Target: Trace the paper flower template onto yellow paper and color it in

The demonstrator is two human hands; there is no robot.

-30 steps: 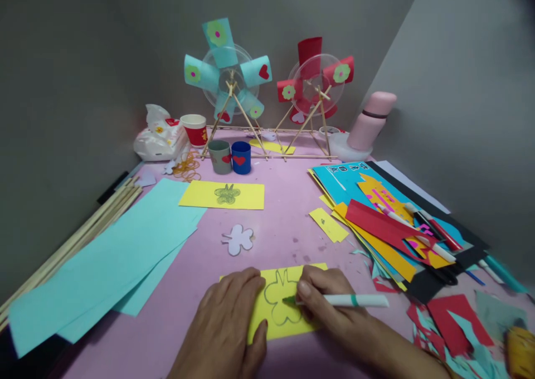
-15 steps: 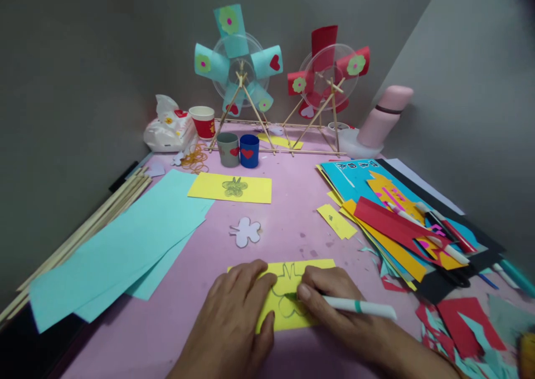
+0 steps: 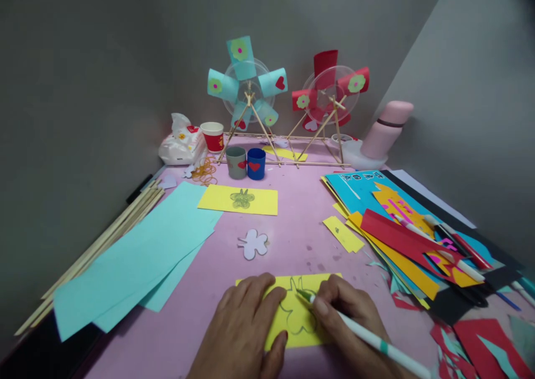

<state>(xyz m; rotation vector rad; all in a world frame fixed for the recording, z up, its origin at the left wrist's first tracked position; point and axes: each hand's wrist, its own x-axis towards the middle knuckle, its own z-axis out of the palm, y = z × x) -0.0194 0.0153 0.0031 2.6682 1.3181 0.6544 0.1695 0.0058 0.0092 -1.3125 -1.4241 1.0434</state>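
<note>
Flat on the left part of a yellow paper (image 3: 297, 335) lies my left hand (image 3: 244, 323), fingers stretched out and pressing it to the table. My right hand (image 3: 349, 317) grips a white felt-tip pen (image 3: 378, 343) with a green tip and a teal band. Its tip is at the drawn butterfly outline, just below the antennae. Part of the outline is hidden by both hands. Beyond the paper sits a small white butterfly cutout (image 3: 253, 244). Farther back lies another yellow paper (image 3: 267, 202) bearing a shaded butterfly drawing.
Light teal sheets (image 3: 137, 273) and wooden sticks (image 3: 104, 245) lie at left. Coloured papers (image 3: 346, 189) with pens and red scraps (image 3: 480, 334) are at right. Behind stand a grey cup (image 3: 236, 164), a blue cup (image 3: 256, 170), two paper wheels (image 3: 249, 83) on stick frames and a pink bottle (image 3: 387, 131).
The pen tip has moved up the paper to near the antennae, and the pen now slants more steeply. My left hand stays on the paper. The whole view has shifted slightly.
</note>
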